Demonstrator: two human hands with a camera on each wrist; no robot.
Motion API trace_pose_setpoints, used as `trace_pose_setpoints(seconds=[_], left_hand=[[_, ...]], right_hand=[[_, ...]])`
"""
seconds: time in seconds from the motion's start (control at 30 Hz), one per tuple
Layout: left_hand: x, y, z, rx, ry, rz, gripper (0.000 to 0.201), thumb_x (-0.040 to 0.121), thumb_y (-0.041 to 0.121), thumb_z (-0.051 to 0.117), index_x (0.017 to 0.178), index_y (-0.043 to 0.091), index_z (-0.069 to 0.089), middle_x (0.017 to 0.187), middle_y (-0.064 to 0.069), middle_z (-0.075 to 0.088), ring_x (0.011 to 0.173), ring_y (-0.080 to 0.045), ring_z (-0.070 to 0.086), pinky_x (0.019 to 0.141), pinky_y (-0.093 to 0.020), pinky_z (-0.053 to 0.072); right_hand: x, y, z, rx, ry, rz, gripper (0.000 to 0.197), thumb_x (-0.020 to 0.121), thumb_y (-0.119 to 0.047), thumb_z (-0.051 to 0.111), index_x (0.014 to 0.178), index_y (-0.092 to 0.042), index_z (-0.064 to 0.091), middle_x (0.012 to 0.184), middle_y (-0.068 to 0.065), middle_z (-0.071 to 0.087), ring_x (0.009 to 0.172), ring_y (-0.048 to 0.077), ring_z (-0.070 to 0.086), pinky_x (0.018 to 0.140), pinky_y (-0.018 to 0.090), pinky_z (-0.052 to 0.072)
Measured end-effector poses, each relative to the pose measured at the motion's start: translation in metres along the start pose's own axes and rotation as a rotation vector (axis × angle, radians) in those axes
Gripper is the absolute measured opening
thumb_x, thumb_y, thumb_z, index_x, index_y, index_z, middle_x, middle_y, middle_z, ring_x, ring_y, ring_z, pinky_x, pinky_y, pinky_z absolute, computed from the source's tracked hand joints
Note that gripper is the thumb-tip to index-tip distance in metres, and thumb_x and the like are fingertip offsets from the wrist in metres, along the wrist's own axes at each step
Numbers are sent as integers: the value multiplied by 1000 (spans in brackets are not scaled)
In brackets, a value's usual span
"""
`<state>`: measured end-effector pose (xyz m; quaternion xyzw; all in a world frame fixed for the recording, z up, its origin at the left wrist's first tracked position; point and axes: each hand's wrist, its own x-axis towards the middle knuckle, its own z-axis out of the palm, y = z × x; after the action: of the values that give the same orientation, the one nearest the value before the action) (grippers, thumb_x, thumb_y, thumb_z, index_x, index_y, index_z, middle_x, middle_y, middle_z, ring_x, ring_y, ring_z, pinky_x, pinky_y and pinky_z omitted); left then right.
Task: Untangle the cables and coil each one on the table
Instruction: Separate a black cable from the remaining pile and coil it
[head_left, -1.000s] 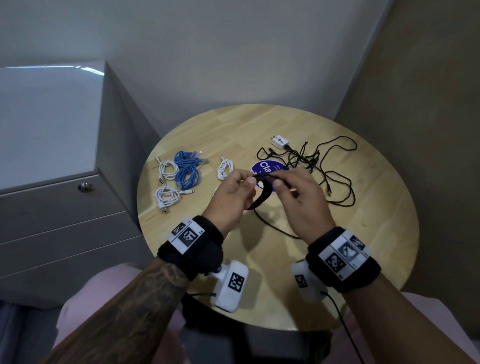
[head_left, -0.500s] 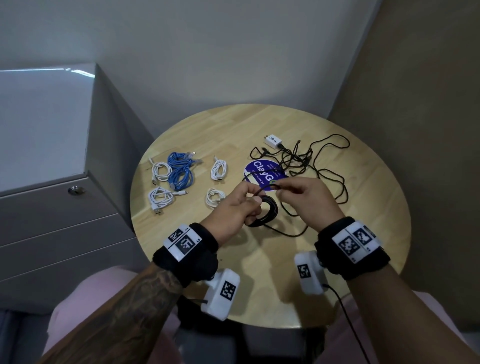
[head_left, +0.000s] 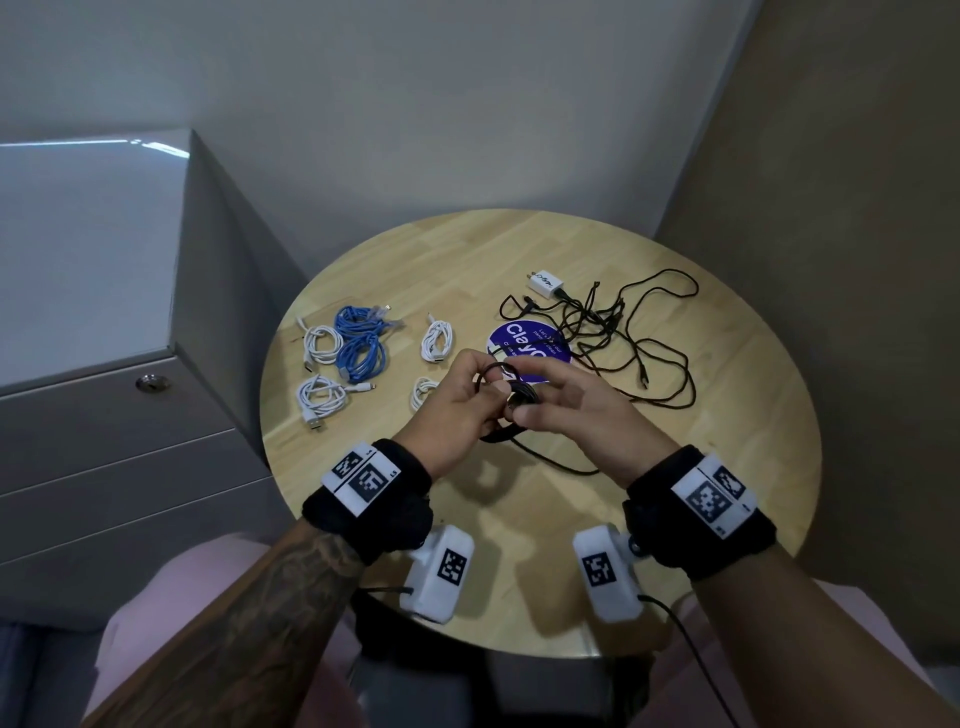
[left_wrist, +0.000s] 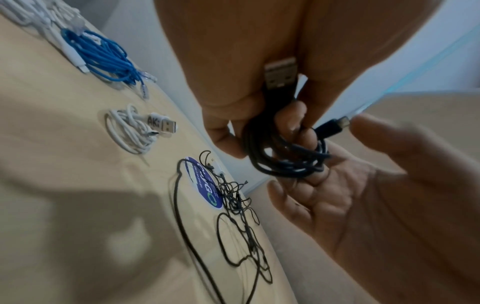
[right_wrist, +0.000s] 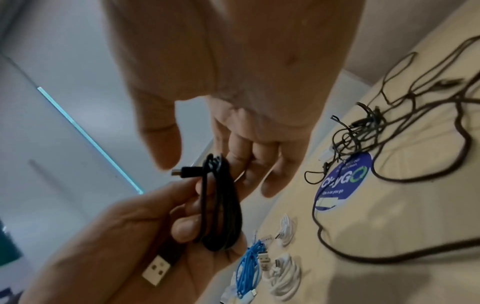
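Observation:
My left hand (head_left: 457, 410) grips a small coil of black cable (head_left: 514, 397) above the round wooden table (head_left: 727, 519). In the left wrist view its fingers (left_wrist: 291, 123) curl through the coil (left_wrist: 285, 164), and the USB-A plug (left_wrist: 280, 76) lies against the palm. The small plug (right_wrist: 182, 171) sticks out of the coil (right_wrist: 221, 205). My right hand (head_left: 566, 405) hovers beside the coil, its fingers (right_wrist: 246, 164) spread and relaxed. Behind the hands lies a tangle of thin black cables (head_left: 623, 332).
Several coiled white cables (head_left: 321, 400) and blue coils (head_left: 358, 343) lie at the table's left. A white charger (head_left: 545, 283) sits at the back, next to a round blue sticker (head_left: 524, 343). A loose black cable (head_left: 561, 465) trails below the hands. A grey cabinet (head_left: 104, 260) stands left.
The right hand pinched the cable end and wound it onto the coil; now its fingers have spread off it. The coil sits tighter in the left hand.

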<state>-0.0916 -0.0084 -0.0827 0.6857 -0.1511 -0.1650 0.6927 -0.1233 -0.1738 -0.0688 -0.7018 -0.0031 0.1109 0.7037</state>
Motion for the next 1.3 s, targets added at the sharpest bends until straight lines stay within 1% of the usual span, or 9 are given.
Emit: trace_pose_setpoints(seconds=[0.17,0.37,0.5,0.6,0.77,0.9,1.03,1.17,1.3], left_hand=[[2,0,1,-7,-4,22,17,102,0,39,92,14,41,76,-1,47,51,1,42,51,-16,36],[0,-5,0,97,-11,87,13,86,16,39,97,18,44,75,0,48,60,-5,40,57,-18,38],[-1,-7,2,104,12,120,15,86,19,39,99,15,46,71,1,49,61,-8,41,57,-17,38],[1,-9,4,117,16,139,18,92,27,40,99,12,45,73,0,49,62,-9,42,58,-19,39],[3,-9,-2,142,-15,166,19,95,30,40,99,12,43,68,7,49,60,-6,40,59,-18,38],[0,-8,-2,119,-92,140,11,103,21,39,107,12,42,68,7,47,60,-4,42,58,-17,37],[0,-10,-2,62,-178,98,19,96,25,43,107,9,44,66,11,45,59,-2,39,56,-15,35],[1,-12,-3,36,-103,76,10,104,12,40,98,10,48,64,9,46,57,-1,43,55,-15,36],[1,-19,-2,175,-3,160,13,100,26,46,90,20,52,62,13,50,56,-4,41,55,-20,35]], right_hand=[[1,4,2,-70,75,-80,36,90,-2,71,123,-10,62,103,11,77,95,18,72,92,30,57],[5,8,2,-45,150,-91,23,87,-6,76,107,-10,65,98,33,69,84,25,68,92,46,54],[7,8,2,-47,176,-91,18,88,-5,75,101,-13,66,83,15,71,78,21,68,89,43,55],[7,9,3,-61,196,-117,17,87,-5,75,99,-13,67,82,17,70,78,23,67,85,42,55],[5,6,0,-96,161,-142,14,90,-3,71,99,-12,68,92,-1,70,80,13,70,71,25,55],[6,2,-9,-72,132,-81,17,95,-8,64,83,-20,68,84,-1,66,80,10,62,75,32,52],[6,7,-5,3,93,-134,12,91,-10,66,85,-20,69,81,-4,66,82,12,59,81,31,49],[4,4,-6,-121,83,-280,17,94,3,63,91,-13,66,81,-13,65,81,3,58,79,18,47],[4,0,-10,-252,42,-286,17,88,0,73,93,-15,65,85,-6,62,83,6,58,77,22,48]])
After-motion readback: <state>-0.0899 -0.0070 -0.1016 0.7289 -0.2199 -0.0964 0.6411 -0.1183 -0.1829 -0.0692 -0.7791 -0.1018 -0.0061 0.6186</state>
